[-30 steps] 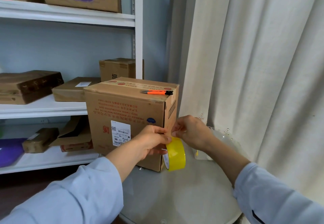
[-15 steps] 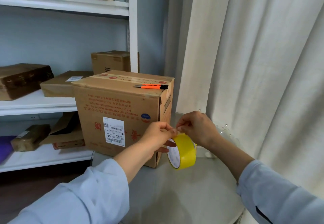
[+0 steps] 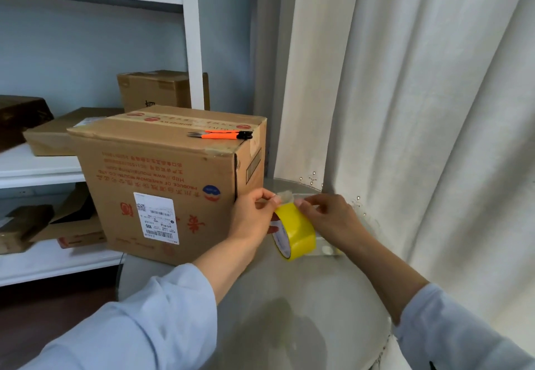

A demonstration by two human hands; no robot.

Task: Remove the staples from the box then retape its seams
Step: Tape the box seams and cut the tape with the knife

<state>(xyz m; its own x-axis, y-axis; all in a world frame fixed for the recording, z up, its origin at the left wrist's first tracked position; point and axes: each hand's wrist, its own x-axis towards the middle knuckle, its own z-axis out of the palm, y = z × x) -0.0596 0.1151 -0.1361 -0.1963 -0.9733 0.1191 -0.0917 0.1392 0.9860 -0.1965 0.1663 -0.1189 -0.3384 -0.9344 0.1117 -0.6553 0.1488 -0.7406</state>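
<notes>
Head view, box: the cardboard box (image 3: 162,184) stands on the round grey table (image 3: 304,306), near its far left edge and close to the white shelving (image 3: 192,51); its printing reads upside down and a white shipping label (image 3: 156,219) is on the near face.
Head view, cutter: an orange utility knife (image 3: 223,135) lies flat on the box top, near the right edge.
Head view, tape: the yellow tape roll (image 3: 295,232) is held upright just beside the box's near right corner, above the table.
Head view, left hand: the left hand (image 3: 254,216) pinches the loose pale tape end (image 3: 285,196) at the top of the roll, thumb and forefinger closed on it.
Head view, right hand: the right hand (image 3: 330,219) grips the roll from the right, fingertips at its top edge.
Head view, surroundings: more cartons (image 3: 156,90) sit on the shelves; a pale curtain (image 3: 405,109) hangs to the right.
</notes>
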